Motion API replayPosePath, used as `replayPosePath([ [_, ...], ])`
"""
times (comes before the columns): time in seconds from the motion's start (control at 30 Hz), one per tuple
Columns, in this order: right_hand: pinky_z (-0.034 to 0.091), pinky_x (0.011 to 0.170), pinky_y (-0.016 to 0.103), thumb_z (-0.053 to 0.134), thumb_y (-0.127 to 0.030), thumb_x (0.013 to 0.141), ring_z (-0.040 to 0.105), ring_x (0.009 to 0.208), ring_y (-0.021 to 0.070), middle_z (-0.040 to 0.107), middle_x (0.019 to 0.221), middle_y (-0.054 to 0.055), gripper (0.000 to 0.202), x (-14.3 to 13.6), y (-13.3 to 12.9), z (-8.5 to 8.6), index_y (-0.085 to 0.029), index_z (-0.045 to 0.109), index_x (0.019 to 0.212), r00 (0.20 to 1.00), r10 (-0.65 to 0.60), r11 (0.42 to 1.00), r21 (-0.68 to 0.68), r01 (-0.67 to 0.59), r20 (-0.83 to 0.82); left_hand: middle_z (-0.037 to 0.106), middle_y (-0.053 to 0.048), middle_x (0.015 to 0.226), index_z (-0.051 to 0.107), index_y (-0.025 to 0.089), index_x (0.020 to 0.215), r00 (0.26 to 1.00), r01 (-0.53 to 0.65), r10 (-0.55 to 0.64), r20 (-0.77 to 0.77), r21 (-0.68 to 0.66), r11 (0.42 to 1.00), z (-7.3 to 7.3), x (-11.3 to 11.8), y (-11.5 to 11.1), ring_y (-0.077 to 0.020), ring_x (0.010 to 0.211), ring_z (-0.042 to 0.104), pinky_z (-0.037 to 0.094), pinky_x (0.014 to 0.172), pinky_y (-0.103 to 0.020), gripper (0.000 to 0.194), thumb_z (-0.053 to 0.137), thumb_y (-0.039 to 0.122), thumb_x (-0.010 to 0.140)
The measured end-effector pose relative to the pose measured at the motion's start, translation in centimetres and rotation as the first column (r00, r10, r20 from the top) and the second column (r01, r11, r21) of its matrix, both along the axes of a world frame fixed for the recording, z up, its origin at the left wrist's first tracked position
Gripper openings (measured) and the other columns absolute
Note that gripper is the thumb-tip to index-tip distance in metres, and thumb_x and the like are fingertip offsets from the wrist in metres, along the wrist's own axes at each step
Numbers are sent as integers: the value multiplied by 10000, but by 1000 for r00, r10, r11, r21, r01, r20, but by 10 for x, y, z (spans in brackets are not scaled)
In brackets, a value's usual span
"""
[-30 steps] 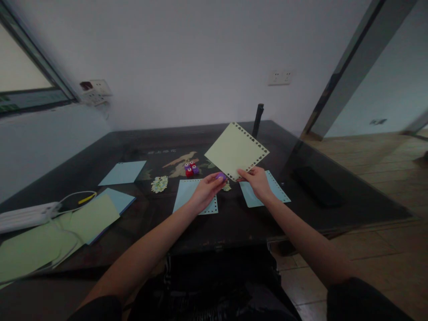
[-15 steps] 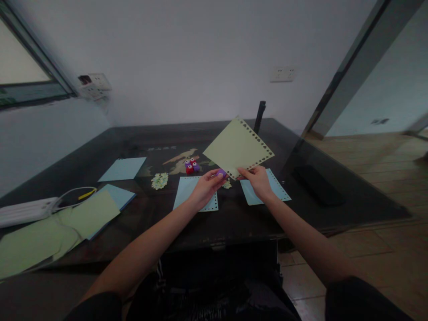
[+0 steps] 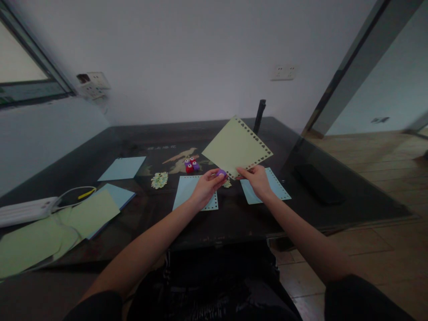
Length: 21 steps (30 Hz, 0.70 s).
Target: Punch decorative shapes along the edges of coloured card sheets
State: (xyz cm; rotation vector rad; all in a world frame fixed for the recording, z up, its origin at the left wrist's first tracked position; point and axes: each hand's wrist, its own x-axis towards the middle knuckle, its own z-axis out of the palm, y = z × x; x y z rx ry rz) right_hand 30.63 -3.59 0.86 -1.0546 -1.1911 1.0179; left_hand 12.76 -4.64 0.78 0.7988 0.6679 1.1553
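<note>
Yellow-green paper sheet (image 3: 236, 145) is held up over the dark table (image 3: 234, 223), tilted with one corner toward the person; small cut-out shapes run along its upper-right edge and part of its lower-right edge, while its upper-left edge looks plain. The right hand (image 3: 257, 182) pinches it near that close corner, thumb on top and fingers folded beneath. The left hand (image 3: 206, 186) has its thumb and fingertips closed around a purple craft punch (image 3: 221, 173) right at the corner; whether the paper sits in its slot is too small to tell. Over the last second the sheet has turned slightly and sits a little higher in view, though the wall socket (image 3: 283, 72) has shifted too, so some of this is head movement. Both grips look the same, which suggests the work remains at that corner; no new hole can be made out. Two blue punched sheets (image 3: 187, 187) lie beneath the hands, with a cluster of red and purple punches (image 3: 191, 165) just beyond.
</note>
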Motion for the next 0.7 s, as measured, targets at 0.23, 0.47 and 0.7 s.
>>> replayPosePath([
  [0.23, 586, 644, 348, 765, -408, 598, 664, 671, 193, 727, 795, 77, 352, -3, -2, 1, -127, 699, 800, 1000, 15, 1000, -5, -16, -10, 679, -34, 837, 589, 133, 907, 999, -36, 36, -7, 2, 999, 1, 3, -3, -124, 794, 647, 470, 899, -331, 302, 759, 124, 658],
  [0.47, 538, 530, 300, 760, -401, 590, 624, 568, 169, 710, 687, 63, 292, -3, -5, 6, -141, 683, 699, 991, 41, 999, -15, -39, 125, 682, -47, 839, 604, 122, 845, 999, 11, -11, -51, -5, 1000, 3, 2, -3, -128, 773, 644, 472, 859, -315, 283, 786, 197, 642],
  [0.7, 466, 447, 260, 741, -370, 612, 542, 456, 124, 687, 625, 53, 236, 0, -2, 3, -149, 668, 652, 976, 17, 1000, 4, -18, 218, 674, -27, 779, 616, 130, 794, 997, -18, 15, -74, -37, 999, 1, 2, -3, -124, 746, 626, 479, 738, -260, 276, 803, 216, 610],
])
